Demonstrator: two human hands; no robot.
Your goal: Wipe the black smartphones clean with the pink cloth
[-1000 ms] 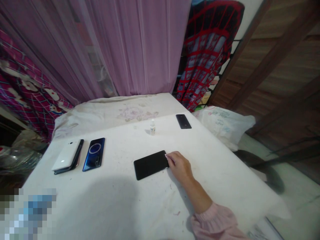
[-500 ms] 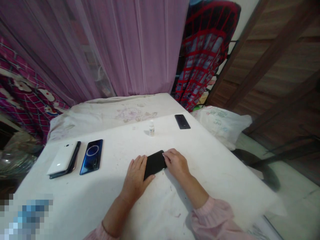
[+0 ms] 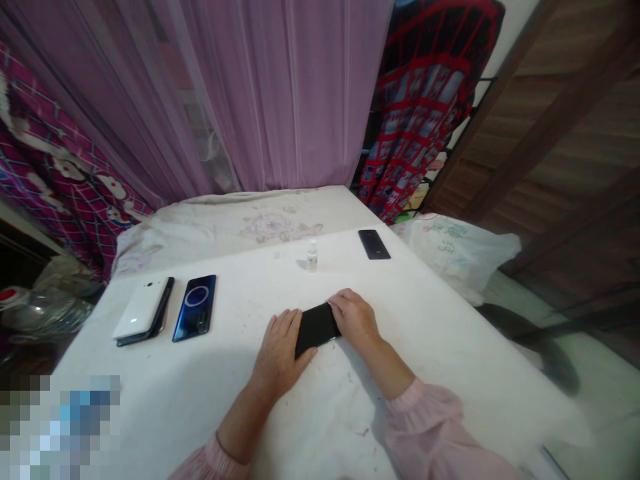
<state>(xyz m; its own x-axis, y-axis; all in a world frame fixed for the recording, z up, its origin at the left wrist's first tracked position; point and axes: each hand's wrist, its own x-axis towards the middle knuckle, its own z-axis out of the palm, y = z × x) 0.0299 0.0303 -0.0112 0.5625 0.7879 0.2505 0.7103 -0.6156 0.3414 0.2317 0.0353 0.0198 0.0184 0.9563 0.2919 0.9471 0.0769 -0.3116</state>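
A black smartphone (image 3: pixel 318 327) lies on the white-covered table, its dark face up. My left hand (image 3: pixel 280 350) grips its left end, with the thumb along the near edge and the fingers at the far side. At the other end, my right hand (image 3: pixel 356 319) has its fingers bunched together on the far right corner, covering the right edge. Whatever those fingertips may pinch is hidden. Beyond the phone stands a small white bottle (image 3: pixel 312 259).
A blue phone with a ring on its back (image 3: pixel 195 310) lies at left, beside a stack topped by a white phone (image 3: pixel 140 310). Another dark phone (image 3: pixel 374 245) lies near the right edge. A plastic bag (image 3: pixel 455 250) is beyond that edge; a clear bottle (image 3: pixel 45 313) is far left.
The whole view has shifted, so things appear slightly further right. My right hand's fingers have settled closer around the phone's right end. The left hand keeps its hold.
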